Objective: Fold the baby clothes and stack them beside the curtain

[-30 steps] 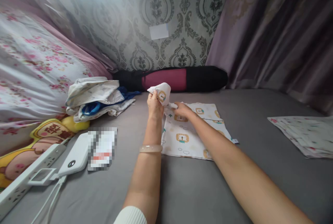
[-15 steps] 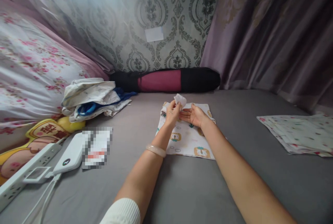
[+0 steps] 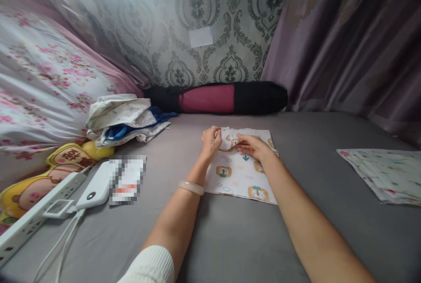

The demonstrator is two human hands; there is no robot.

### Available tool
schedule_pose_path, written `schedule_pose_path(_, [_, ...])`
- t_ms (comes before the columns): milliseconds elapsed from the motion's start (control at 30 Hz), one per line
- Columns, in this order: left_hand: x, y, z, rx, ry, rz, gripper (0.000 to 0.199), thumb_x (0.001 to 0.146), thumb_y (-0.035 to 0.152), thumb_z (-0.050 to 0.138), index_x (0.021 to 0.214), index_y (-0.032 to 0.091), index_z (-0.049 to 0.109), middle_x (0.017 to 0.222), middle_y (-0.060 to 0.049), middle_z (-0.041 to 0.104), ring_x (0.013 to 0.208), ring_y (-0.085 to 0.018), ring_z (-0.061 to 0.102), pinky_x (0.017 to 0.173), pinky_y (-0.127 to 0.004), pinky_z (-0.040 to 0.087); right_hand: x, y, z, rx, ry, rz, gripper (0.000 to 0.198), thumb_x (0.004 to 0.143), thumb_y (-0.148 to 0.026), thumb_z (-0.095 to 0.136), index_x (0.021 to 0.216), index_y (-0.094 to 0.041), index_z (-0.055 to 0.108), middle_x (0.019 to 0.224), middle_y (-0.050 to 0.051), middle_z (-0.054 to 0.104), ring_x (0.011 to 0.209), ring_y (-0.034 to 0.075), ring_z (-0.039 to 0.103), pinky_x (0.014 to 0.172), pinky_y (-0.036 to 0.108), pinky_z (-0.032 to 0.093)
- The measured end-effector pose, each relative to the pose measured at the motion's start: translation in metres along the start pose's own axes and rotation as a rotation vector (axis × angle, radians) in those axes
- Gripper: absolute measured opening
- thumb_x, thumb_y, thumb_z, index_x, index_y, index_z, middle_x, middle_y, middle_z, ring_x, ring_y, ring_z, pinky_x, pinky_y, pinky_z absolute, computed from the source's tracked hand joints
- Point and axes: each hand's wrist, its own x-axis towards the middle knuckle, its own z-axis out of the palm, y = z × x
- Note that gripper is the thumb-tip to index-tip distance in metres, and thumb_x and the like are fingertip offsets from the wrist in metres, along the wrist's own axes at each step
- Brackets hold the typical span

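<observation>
A white cloth (image 3: 235, 178) printed with orange lions and small green plants lies flat on the grey sheet in front of me, possibly a garment. At its far left corner, my left hand (image 3: 211, 140) is closed on the fabric. A bunched flap (image 3: 228, 138) of the same print rises between my hands. My right hand (image 3: 253, 146) pinches the right end of that flap, thumb above and fingers below. The far edge of the cloth shows behind my right hand, and part of its right side is hidden by my forearm.
Folded printed cloth (image 3: 384, 175) lies to the right. At left are a heap of clothes (image 3: 123, 114), a white power bank (image 3: 98, 184) with cables, a power strip (image 3: 42, 213) and a pig-shaped cushion (image 3: 36, 186). A long black-and-red bag (image 3: 207, 99) lies along the wall.
The flap that my left hand held up has come down and spread out between the hands. My left hand moved slightly left, and my right hand has closed on the flap. The view shifted slightly.
</observation>
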Motion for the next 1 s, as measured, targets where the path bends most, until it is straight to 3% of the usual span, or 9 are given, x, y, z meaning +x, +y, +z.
schedule_pose_path(67, [0.000, -0.006, -0.007, 0.089, -0.001, -0.093, 0.028, 0.089, 0.019, 0.047, 0.109, 0.023, 0.066, 0.123, -0.005, 0.064, 0.123, -0.025, 0.047, 0.104, -0.040, 0.035, -0.001, 0.000, 0.002, -0.247, 0.132, -0.079, 0.045, 0.078, -0.030, 0.072, 0.115, -0.012, 0.055, 0.084, 0.009, 0.068, 0.070, 0.018, 0.066, 0.063, 0.028, 0.055])
schedule_pose_path(200, [0.004, -0.019, -0.014, 0.112, -0.042, -0.232, 0.034, 0.088, 0.015, 0.042, 0.115, 0.021, 0.062, 0.127, -0.008, 0.062, 0.123, -0.025, 0.049, 0.103, -0.040, 0.036, -0.011, 0.001, 0.017, -0.842, 0.433, -0.346, 0.072, 0.080, -0.045, 0.067, 0.138, -0.013, 0.038, 0.118, 0.019, 0.060, 0.107, 0.031, 0.060, 0.085, 0.040, 0.052])
schedule_pose_path(333, [0.008, -0.031, -0.014, 0.068, -0.077, -0.245, 0.040, 0.083, 0.011, 0.044, 0.120, 0.020, 0.056, 0.126, -0.008, 0.062, 0.115, -0.022, 0.055, 0.098, -0.035, 0.040, -0.019, 0.009, 0.039, -1.077, 0.391, -0.425, 0.081, 0.078, -0.052, 0.064, 0.142, -0.014, 0.032, 0.131, 0.021, 0.046, 0.116, 0.035, 0.054, 0.090, 0.041, 0.047])
schedule_pose_path(467, [0.008, -0.042, -0.009, 0.109, -0.147, -0.219, 0.046, 0.078, 0.017, 0.055, 0.124, 0.021, 0.052, 0.121, -0.010, 0.061, 0.112, -0.024, 0.056, 0.094, -0.035, 0.043, -0.017, 0.015, 0.046, -1.143, 0.432, -0.435, 0.060, 0.081, -0.030, 0.059, 0.135, -0.012, 0.040, 0.126, 0.020, 0.048, 0.110, 0.031, 0.057, 0.086, 0.037, 0.047])
schedule_pose_path(667, [0.003, -0.050, -0.002, 0.206, -0.092, -0.117, 0.038, 0.084, 0.018, 0.051, 0.122, 0.020, 0.051, 0.116, -0.012, 0.056, 0.110, -0.024, 0.054, 0.093, -0.035, 0.043, -0.002, 0.006, 0.029, -0.935, 0.518, -0.452, 0.044, 0.080, -0.018, 0.052, 0.123, -0.010, 0.053, 0.114, 0.019, 0.061, 0.108, 0.029, 0.059, 0.093, 0.037, 0.045])
schedule_pose_path(900, [-0.004, -0.038, -0.007, 0.319, -0.097, -0.077, 0.037, 0.087, 0.012, 0.041, 0.122, 0.021, 0.048, 0.114, -0.012, 0.049, 0.101, -0.023, 0.054, 0.083, -0.032, 0.044, 0.031, -0.008, -0.001, -0.199, 0.699, -0.720, 0.053, 0.066, -0.014, 0.057, 0.119, -0.015, 0.055, 0.104, 0.006, 0.067, 0.092, 0.019, 0.065, 0.086, 0.031, 0.052])
schedule_pose_path(1000, [-0.005, -0.034, -0.008, 0.380, -0.135, 0.011, 0.036, 0.088, 0.011, 0.039, 0.118, 0.024, 0.052, 0.111, -0.009, 0.048, 0.100, -0.021, 0.052, 0.082, -0.029, 0.042, 0.040, -0.003, -0.016, -0.009, 0.663, -0.519, 0.042, 0.061, -0.011, 0.060, 0.103, -0.016, 0.059, 0.091, 0.003, 0.068, 0.080, 0.017, 0.065, 0.071, 0.029, 0.057])
